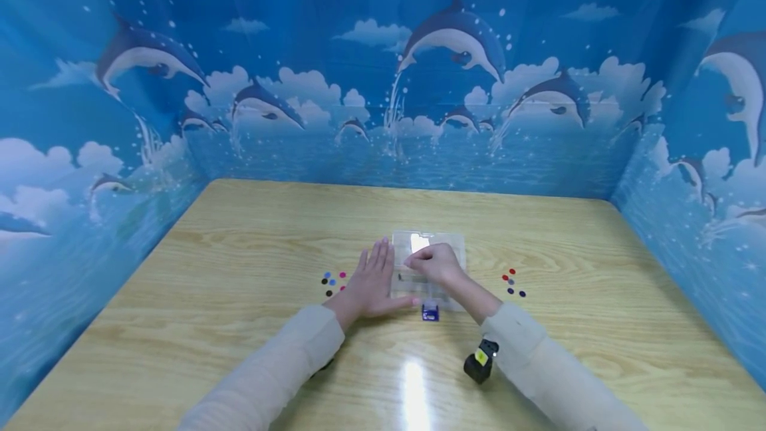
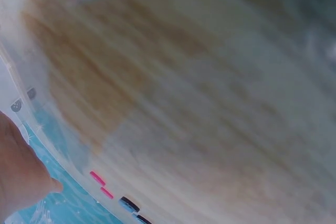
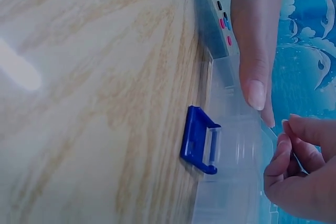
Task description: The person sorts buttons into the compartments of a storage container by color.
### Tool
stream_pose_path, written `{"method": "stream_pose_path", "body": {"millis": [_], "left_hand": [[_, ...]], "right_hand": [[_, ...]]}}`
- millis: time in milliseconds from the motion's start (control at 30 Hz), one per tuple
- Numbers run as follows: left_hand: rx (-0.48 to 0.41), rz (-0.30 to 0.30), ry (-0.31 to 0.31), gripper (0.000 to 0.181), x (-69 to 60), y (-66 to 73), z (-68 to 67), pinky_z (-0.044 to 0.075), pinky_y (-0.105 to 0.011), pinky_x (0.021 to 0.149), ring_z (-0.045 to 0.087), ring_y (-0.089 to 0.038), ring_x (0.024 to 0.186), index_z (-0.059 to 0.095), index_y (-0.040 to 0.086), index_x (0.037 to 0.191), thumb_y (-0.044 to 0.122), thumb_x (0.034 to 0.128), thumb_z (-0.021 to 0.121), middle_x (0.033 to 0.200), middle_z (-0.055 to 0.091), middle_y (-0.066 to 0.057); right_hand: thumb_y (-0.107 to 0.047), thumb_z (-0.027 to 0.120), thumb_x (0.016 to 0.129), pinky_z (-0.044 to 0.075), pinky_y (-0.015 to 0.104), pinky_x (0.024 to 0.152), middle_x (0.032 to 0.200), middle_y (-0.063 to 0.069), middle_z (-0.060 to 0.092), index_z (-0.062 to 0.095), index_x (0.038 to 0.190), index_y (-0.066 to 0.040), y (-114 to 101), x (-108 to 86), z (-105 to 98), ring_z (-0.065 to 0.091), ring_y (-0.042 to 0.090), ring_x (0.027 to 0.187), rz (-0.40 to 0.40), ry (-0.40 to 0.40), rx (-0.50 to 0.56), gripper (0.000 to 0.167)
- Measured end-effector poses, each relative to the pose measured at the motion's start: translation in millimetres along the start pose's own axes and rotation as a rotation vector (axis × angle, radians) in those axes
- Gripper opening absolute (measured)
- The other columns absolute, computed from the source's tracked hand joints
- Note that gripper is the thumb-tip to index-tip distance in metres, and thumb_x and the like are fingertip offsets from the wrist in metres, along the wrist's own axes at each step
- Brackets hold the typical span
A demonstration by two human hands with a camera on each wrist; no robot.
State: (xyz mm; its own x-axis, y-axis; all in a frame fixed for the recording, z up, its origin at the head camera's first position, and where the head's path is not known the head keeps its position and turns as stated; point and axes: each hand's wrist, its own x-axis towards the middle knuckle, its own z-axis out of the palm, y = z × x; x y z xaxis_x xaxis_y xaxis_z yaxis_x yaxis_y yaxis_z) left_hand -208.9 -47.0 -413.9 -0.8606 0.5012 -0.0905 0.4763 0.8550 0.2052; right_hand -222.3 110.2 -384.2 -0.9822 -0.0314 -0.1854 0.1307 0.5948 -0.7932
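Note:
A clear plastic box (image 1: pixel 457 255) with an open lid lies on the table, its blue latch (image 1: pixel 430 312) toward the person. My left hand (image 1: pixel 372 285) lies spread with straight fingers along the box's left side, the thumb reaching toward the latch. Over the box, my right hand (image 1: pixel 437 262) has its thumb and fingertips brought together; in the right wrist view no object shows clearly between the fingertips. A small dark piece (image 1: pixel 399 277) appears at the box's left side. The blue latch (image 3: pixel 197 140) stands out from the box's near wall in the right wrist view.
Small blue, black and pink discs (image 1: pixel 327 275) lie left of the left hand. Right of the box are several red, grey and dark blue discs (image 1: pixel 510 281). A dolphin-print curtain (image 1: pixel 383 118) borders the wooden table (image 1: pixel 269 231). Under the right sleeve hangs a black wrist device (image 1: pixel 479 366).

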Motion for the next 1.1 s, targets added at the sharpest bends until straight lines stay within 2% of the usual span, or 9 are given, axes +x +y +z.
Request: {"method": "stream_pose_path", "body": {"millis": [233, 367, 600, 767, 1100], "left_hand": [[0.012, -0.005, 0.000, 0.106, 0.1, 0.9, -0.3, 0.004, -0.048, 0.117, -0.004, -0.033, 0.144, 0.000, -0.004, 0.147, 0.073, 0.0831, 0.036, 0.154, -0.008, -0.020], [-0.001, 0.002, 0.013, 0.105, -1.0, 1.3, -1.0, 0.004, -0.049, 0.117, -0.003, -0.034, 0.144, 0.001, -0.004, 0.147, 0.071, 0.0836, 0.038, 0.155, -0.006, -0.021], [-0.014, 0.002, 0.018, 0.105, -2.7, 2.0, -2.1, 0.004, -0.049, 0.117, -0.002, -0.035, 0.144, 0.002, -0.005, 0.147, 0.071, 0.0836, 0.040, 0.155, -0.004, -0.022], [-0.013, 0.000, 0.021, 0.106, -1.7, 1.0, -1.1, 0.004, -0.048, 0.117, -0.001, -0.036, 0.144, 0.003, -0.005, 0.146, 0.071, 0.0835, 0.040, 0.154, -0.005, -0.022], [0.004, 0.003, 0.027, 0.106, -0.9, 0.6, 0.4, 0.006, -0.049, 0.117, 0.000, -0.036, 0.144, 0.003, -0.006, 0.146, 0.071, 0.0833, 0.039, 0.154, -0.005, -0.022]], "right_hand": [[-0.017, 0.066, 0.085, 0.051, 0.027, 0.075, 0.096, 0.011, 0.070, 0.071, 0.094, -0.003, 3.2, -7.1, -9.4, 0.060, 0.017, 0.085, -0.063, 0.039, 0.022, 0.018], [-0.015, 0.065, 0.085, 0.047, 0.022, 0.071, 0.094, 0.009, 0.070, 0.071, 0.092, -0.004, 7.4, -11.4, -16.0, 0.058, 0.015, 0.082, -0.063, 0.052, 0.054, 0.015], [-0.013, 0.063, 0.086, 0.049, 0.024, 0.074, 0.100, 0.013, 0.070, 0.071, 0.093, 0.000, 16.9, -17.2, -27.7, 0.061, 0.017, 0.089, -0.093, 0.073, 0.069, 0.016], [-0.012, 0.064, 0.085, 0.049, 0.021, 0.071, 0.100, 0.016, 0.070, 0.070, 0.094, 0.002, 22.3, -21.2, -33.5, 0.062, 0.018, 0.088, -0.111, 0.082, 0.073, 0.017], [-0.013, 0.064, 0.086, 0.048, 0.022, 0.071, 0.098, 0.013, 0.069, 0.070, 0.095, 0.000, 37.6, -25.3, -40.2, 0.060, 0.017, 0.087, -0.130, 0.064, 0.036, 0.016]]}}
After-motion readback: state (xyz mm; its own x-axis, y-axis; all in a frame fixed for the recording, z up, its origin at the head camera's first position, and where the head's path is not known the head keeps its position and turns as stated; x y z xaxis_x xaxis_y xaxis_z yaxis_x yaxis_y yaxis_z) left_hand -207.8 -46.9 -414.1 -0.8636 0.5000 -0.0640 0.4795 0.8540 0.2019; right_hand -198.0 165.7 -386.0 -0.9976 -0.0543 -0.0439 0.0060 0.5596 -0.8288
